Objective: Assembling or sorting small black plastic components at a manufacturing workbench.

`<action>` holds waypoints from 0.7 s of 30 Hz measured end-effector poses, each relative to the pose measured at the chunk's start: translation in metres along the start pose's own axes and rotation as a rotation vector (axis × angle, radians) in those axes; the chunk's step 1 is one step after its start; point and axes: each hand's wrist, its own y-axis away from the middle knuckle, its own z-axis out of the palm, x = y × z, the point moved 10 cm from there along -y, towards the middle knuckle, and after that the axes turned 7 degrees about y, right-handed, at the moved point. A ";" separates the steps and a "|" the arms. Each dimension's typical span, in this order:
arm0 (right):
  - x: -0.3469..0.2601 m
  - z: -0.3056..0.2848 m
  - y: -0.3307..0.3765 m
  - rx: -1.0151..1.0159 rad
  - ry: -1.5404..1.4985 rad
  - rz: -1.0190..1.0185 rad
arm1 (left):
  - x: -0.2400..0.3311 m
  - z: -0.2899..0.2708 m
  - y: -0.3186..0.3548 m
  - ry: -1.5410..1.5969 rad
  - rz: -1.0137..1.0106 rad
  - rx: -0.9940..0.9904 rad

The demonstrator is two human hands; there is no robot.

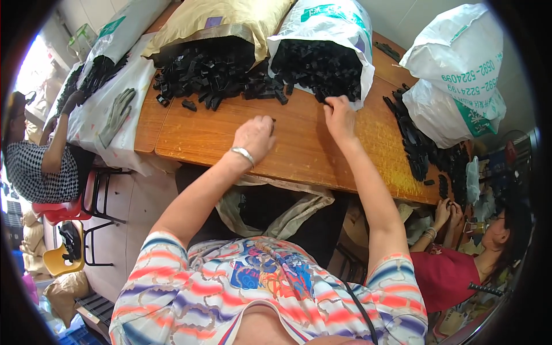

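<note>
Across the brown wood bench [299, 158], a heap of small black pcs [195, 77] is spilled from the mouth of a tan sack [230, 14]; more of the same are held inside a white sack [322, 20] just to its R, w/ its mouth turned to the near edge. At that mouth the R hand [342, 119] is placed, fingers bent down at the pile's near rim; whether a pc is gripped can't be told. Over the bench, further L, the L hand [254, 138] is held w/ fingers curled narrow; a small dark bit [273, 120] is seen at their tips, but whether it's gripped can't be told. Below the front edge, a beige cloth [306, 214] is draped. At far R, long black strips [411, 138] are piled beside white bags [460, 52], & a co-worker in red [443, 273] is seen w/ both hands near the bench corner. At far L, a grey glove [118, 118] is laid on a white sheet [92, 118] near a co-worker in checks [46, 172].
</note>
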 end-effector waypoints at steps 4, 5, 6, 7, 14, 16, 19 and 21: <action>0.011 0.025 -0.026 -0.140 0.172 0.165 | 0.012 0.007 0.018 0.188 -0.007 -0.046; 0.014 0.032 -0.029 -0.177 0.211 0.189 | 0.011 0.008 0.018 0.188 -0.014 -0.047; 0.016 0.038 -0.029 -0.218 0.249 0.214 | 0.021 -0.002 0.018 0.119 0.099 0.032; 0.017 0.040 -0.031 -0.213 0.250 0.207 | 0.031 -0.013 0.019 0.049 0.212 0.108; 0.027 0.040 -0.027 -0.257 0.110 0.178 | 0.002 -0.009 -0.004 -0.149 0.192 -0.011; 0.014 0.033 -0.025 -0.239 0.021 0.147 | -0.007 -0.004 -0.007 -0.168 0.153 -0.028; -0.049 0.019 -0.004 -0.292 -0.282 0.016 | -0.020 -0.005 -0.002 0.050 0.096 0.001; -0.088 0.015 0.013 -0.318 -0.403 -0.101 | -0.018 -0.015 0.005 0.144 0.095 0.046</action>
